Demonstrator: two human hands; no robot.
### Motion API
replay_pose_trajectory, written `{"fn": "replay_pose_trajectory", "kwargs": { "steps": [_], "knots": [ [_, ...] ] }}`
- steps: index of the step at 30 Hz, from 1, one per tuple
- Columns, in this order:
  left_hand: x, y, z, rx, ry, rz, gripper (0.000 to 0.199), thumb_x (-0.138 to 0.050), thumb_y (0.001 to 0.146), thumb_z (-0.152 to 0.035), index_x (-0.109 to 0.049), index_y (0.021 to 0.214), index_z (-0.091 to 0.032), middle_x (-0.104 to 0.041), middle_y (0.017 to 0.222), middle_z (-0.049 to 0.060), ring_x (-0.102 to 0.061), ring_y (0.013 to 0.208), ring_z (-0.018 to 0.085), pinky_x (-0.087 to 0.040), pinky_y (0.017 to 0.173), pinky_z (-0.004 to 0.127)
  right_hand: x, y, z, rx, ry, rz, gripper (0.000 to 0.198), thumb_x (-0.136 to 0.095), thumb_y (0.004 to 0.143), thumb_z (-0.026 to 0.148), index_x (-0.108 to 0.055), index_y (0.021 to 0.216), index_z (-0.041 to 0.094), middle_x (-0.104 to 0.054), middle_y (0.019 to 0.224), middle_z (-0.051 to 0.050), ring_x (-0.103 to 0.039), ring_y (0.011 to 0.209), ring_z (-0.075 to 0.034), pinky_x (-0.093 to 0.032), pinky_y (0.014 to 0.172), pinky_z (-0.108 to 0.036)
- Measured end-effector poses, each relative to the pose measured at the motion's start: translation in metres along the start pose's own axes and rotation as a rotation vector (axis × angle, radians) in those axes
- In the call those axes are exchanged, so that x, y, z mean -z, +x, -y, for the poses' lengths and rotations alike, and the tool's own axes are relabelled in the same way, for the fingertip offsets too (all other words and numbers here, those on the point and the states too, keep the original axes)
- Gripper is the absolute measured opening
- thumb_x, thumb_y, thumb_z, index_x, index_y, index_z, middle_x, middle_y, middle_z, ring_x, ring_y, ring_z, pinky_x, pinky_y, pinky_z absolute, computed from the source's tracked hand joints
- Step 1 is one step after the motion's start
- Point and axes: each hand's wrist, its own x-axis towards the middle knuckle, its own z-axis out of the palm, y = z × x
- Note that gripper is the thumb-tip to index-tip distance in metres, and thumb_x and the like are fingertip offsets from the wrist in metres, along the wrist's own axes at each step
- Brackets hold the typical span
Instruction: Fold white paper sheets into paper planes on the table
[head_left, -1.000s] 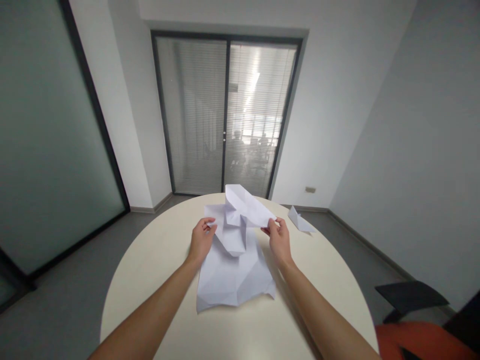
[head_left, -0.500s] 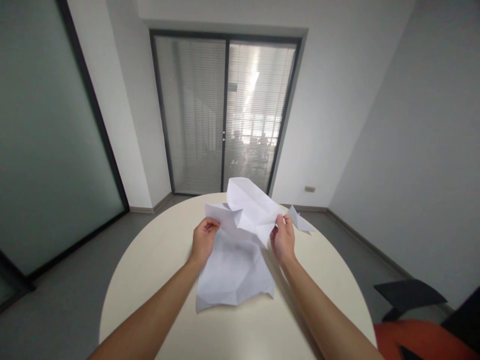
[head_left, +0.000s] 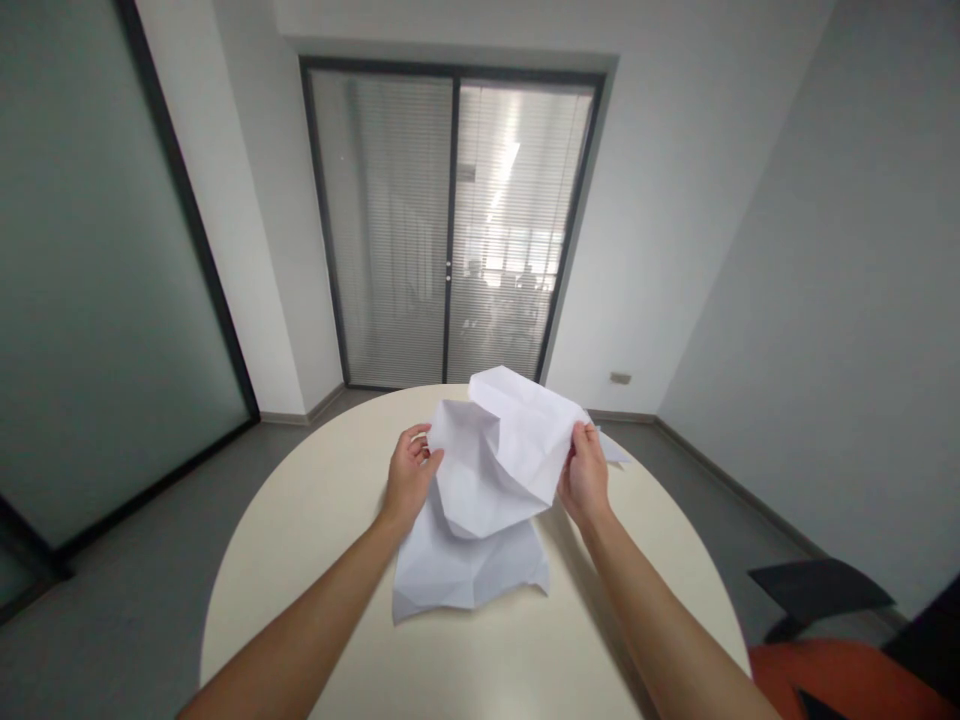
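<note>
Paper sheet (head_left: 480, 490) pinched by right hand (head_left: 587, 480), grip of left hand (head_left: 409, 476) unclear, second sheet (head_left: 466, 578) beneath, folded paper (head_left: 613, 451) partly blocked

White paper sheet (head_left: 517, 450) — creased, buckled, held up.

Our right hand (head_left: 585, 480) pinching a creased sheet (head_left: 529, 430), our left hand (head_left: 409, 478) at its edge, second sheet (head_left: 471, 578) beneath, round table (head_left: 307, 515)

Two bare forearms (head_left: 330, 598), narrow wrists (head_left: 391, 521), bare left hand (head_left: 407, 480), bare right hand (head_left: 587, 482), slender fingers (head_left: 413, 435)
</note>
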Motion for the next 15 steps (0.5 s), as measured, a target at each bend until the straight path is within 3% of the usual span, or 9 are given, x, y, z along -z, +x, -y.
{"fn": "replay_pose_trajectory", "kwargs": {
  "steps": [3, 6, 8, 11, 15],
  "knots": [
    [-0.002, -0.004, -0.001, 0.085, -0.039, 0.136, 0.078, -0.073, 0.068, -0.024, -0.038, 0.138, -0.026, -0.063, 0.101, 0.002, -0.065, 0.080, 0.015, -0.051, 0.073, 0.027, 0.005, 0.003, 0.002, -0.016, -0.060, -0.006, 0.036, -0.068, 0.078, 0.052, -0.060, 0.099, 0.025, -0.070, 0.097, 0.002, -0.065, 0.093, -0.018, -0.053, 0.082, -0.032],
    [-0.002, -0.007, 0.003, 0.172, 0.027, 0.220, 0.087, -0.074, 0.067, -0.023, -0.034, 0.144, -0.027, -0.059, 0.121, 0.010, -0.066, 0.084, 0.017, -0.053, 0.073, 0.030, 0.008, 0.001, 0.003, -0.009, -0.190, 0.046, 0.039, -0.064, 0.079, 0.057, -0.062, 0.101, 0.024, -0.071, 0.095, 0.000, -0.065, 0.094, -0.021, -0.053, 0.079, -0.033],
    [-0.001, -0.008, 0.006, 0.169, 0.155, 0.189, 0.081, -0.075, 0.067, -0.023, -0.041, 0.141, -0.024, -0.053, 0.132, 0.014, -0.065, 0.088, 0.019, -0.053, 0.075, 0.032, 0.008, -0.001, 0.003, -0.010, -0.262, 0.096, 0.040, -0.063, 0.079, 0.059, -0.063, 0.100, 0.024, -0.070, 0.092, -0.001, -0.064, 0.093, -0.022, -0.053, 0.078, -0.034],
    [0.001, -0.008, 0.008, 0.025, 0.351, 0.121, 0.067, -0.075, 0.071, -0.027, -0.050, 0.133, -0.024, -0.047, 0.143, 0.014, -0.059, 0.111, 0.025, -0.050, 0.087, 0.036, 0.006, -0.005, 0.001, -0.029, -0.338, 0.138, 0.039, -0.063, 0.079, 0.060, -0.062, 0.095, 0.024, -0.069, 0.086, -0.001, -0.064, 0.086, -0.022, -0.053, 0.074, -0.033],
    [0.002, -0.009, 0.005, -0.158, 0.459, 0.147, 0.034, -0.069, 0.080, -0.032, -0.063, 0.111, -0.020, -0.060, 0.128, 0.011, -0.056, 0.119, 0.025, -0.042, 0.102, 0.038, 0.004, -0.010, -0.003, -0.045, -0.382, 0.142, 0.041, -0.063, 0.079, 0.061, -0.060, 0.094, 0.024, -0.068, 0.082, 0.000, -0.063, 0.077, -0.021, -0.052, 0.068, -0.032]
  ]
}}
